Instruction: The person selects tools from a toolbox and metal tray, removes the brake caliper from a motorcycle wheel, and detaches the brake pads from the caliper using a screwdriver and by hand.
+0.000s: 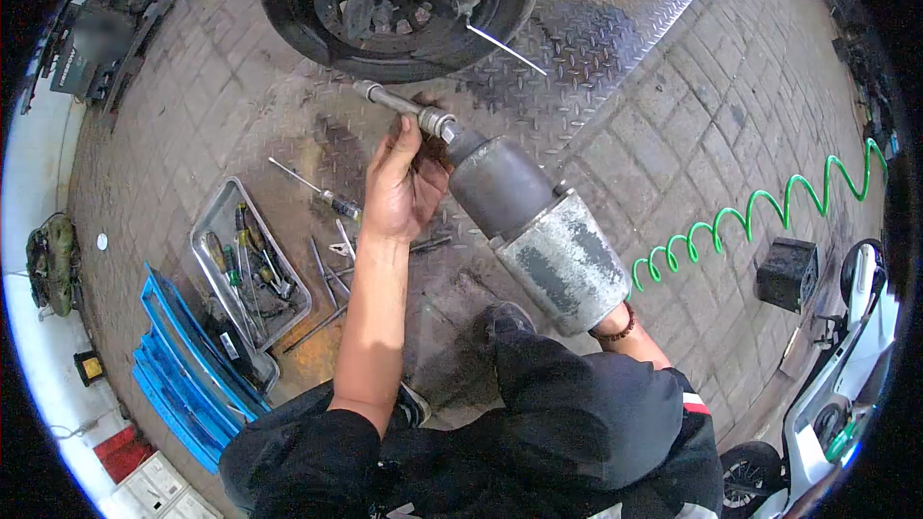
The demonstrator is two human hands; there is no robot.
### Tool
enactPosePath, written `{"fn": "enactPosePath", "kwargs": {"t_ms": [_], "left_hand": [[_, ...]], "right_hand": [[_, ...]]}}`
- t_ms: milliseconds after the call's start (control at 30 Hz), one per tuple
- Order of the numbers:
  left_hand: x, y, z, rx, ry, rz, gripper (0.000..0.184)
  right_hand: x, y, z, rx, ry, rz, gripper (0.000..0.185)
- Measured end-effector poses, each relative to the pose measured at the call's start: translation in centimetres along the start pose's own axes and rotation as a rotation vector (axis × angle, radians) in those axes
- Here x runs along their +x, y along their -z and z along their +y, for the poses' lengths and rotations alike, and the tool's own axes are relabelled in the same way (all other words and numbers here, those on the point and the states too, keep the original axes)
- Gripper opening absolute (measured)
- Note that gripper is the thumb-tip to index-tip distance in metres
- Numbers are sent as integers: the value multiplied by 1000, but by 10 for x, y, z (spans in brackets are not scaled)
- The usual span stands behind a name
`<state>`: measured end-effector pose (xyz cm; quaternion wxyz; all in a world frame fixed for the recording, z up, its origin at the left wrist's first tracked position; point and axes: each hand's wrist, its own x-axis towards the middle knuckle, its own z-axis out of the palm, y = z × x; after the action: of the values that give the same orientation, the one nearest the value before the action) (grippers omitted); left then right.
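In the head view, a large air impact wrench [562,264] with a worn silver and dark grey body is held up, its nose pointing to the upper left. A long metal socket [389,101] is at its drive end. My left hand [402,178] is closed around the socket near the drive, thumb on top. My right hand [608,320] is mostly hidden behind the rear of the impact wrench, where it grips the tool; a beaded bracelet shows at the wrist. Just beyond the socket's tip is a motorcycle wheel [481,53] with a dirty hub.
A metal tray [306,303] of screwdrivers and pliers lies left, beside blue plastic panels [178,380]. A screwdriver [322,194] and loose tools lie nearby. A coiled green air hose [731,221] runs right, past a black box [786,274]. Diamond-pattern metal plate [615,29] lies under the wheel.
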<state>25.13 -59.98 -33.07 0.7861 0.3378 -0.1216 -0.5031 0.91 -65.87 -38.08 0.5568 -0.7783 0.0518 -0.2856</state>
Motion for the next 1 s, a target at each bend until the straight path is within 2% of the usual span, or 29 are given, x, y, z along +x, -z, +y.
{"fn": "enactPosePath", "kwargs": {"t_ms": [33, 67, 133, 200, 300, 367, 433, 500, 567, 633, 667, 733, 767, 867, 933, 1000], "left_hand": [[1, 2, 1, 2, 3, 5, 30], [1, 4, 1, -9, -5, -37, 31], [2, 10, 1, -18, -13, -82, 31], [4, 14, 0, -32, -15, -154, 32], [1, 12, 1, 25, 32, -162, 31], [1, 10, 0, 15, 26, -167, 32], [5, 2, 0, 9, -2, -192, 32], [3, -10, 2, -96, 46, -77, 33], [14, -28, 5, -116, 83, -63, 35], [22, -52, 16, -191, 156, -169, 37], [31, -62, 22, -133, 171, -199, 41], [47, -73, 35, -135, 234, -221, 41], [55, -76, 41, -139, 291, -251, 41], [75, -78, 56, -160, 252, -205, 35], [81, -81, 68, -100, 197, -177, 32], [92, -75, 74, -109, 229, -224, 32]], "right_hand": [[-3, 0, 1, 17, 28, -40, 68], [-11, -3, -4, -262, 5, -46, 67], [-18, -6, -10, -543, -17, -49, 66], [-19, -5, -15, -631, 6, -106, 63], [-14, -13, -22, -65, -400, -134, 57], [9, -12, -36, -329, -114, -40, 27], [23, -10, -44, -201, -221, -28, 28], [34, -6, -44, -256, -266, -68, 45], [49, -9, -43, -284, -267, -59, 42], [68, -16, -53, -565, -88, 19, 44], [72, -21, -46, -641, -15, 58, 52], [78, -30, -39, -224, -164, 173, 61], [88, -33, -41, -89, -220, 224, 61], [127, -36, -56, 217, -420, 296, 61], [142, -37, -55, 169, -347, 282, 58], [151, -41, -53, -101, -191, 297, 54]]}}
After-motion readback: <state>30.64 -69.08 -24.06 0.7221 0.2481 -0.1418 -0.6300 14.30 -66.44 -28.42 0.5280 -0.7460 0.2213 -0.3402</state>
